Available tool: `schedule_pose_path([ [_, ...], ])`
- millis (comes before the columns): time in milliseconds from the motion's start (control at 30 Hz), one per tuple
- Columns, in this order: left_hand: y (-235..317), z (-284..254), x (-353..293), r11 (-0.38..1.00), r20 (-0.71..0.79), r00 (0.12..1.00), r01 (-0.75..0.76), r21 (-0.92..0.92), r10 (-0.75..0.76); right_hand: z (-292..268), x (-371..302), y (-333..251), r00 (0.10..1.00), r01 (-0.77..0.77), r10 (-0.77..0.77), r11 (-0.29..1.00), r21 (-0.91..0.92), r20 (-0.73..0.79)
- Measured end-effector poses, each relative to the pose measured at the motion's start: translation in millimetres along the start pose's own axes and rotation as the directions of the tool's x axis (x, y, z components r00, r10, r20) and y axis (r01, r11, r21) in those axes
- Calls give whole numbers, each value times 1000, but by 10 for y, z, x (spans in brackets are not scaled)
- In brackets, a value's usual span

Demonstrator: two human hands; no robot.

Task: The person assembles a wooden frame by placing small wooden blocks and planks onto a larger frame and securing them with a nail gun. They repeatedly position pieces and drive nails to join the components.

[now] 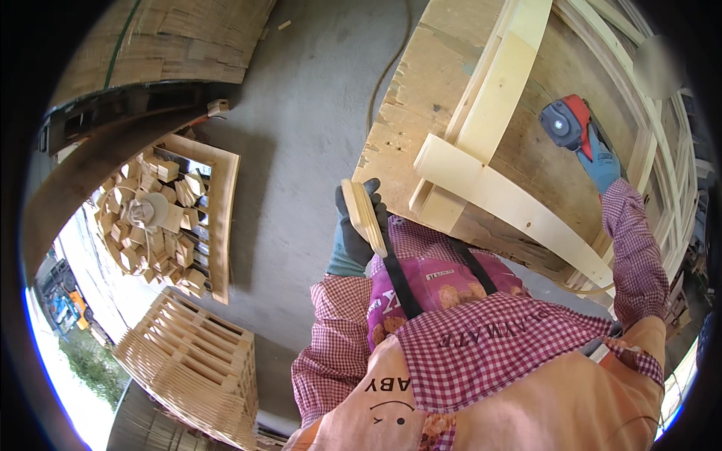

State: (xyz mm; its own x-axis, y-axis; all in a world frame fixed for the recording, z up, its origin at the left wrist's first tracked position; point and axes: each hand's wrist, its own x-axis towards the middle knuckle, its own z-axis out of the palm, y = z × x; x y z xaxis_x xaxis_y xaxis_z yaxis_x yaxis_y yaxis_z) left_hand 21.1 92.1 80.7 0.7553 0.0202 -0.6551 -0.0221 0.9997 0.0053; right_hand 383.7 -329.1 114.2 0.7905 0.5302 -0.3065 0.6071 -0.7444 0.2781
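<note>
My left hand (350, 239), in a grey-and-blue glove, is closed around a small stack of short wooden pieces with slanted ends (362, 214), held beside the bench's near left corner. My gloved right hand (599, 162) grips a red-and-black nail gun (565, 124) at the right side of the wooden workbench (410, 98). Between my hands, a pale wide board (519, 207) runs slantwise over the bench's near edge. It meets another long board (500, 90) at a corner, with further wood under the joint. The nail gun is apart from that joint.
Long thin strips (665, 150) are stacked along the right. To the left on the concrete floor (293, 98) stand a wooden crate (226, 218) of short offcuts with a hat on top, and a pile of slatted frames (192, 361). A hose (385, 71) trails behind the bench.
</note>
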Motion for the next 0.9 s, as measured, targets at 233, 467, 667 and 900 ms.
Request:
schedule_pose_path([
  [233,-23,353,146,989,-12,1000,-6,-150,5,428,-126,-144,987,-160,153,941,298,48],
  [467,77,346,352,963,-99,985,-113,243,140,-355,-698,-1188,958,20,126,868,496,-259],
  [667,420,609,617,817,-134,985,-10,576,107,-510,-1049,-1955,997,20,-55,840,542,49],
  [900,516,657,831,681,-155,981,37,732,113,-469,-924,-2067,989,-76,8,886,458,148],
])
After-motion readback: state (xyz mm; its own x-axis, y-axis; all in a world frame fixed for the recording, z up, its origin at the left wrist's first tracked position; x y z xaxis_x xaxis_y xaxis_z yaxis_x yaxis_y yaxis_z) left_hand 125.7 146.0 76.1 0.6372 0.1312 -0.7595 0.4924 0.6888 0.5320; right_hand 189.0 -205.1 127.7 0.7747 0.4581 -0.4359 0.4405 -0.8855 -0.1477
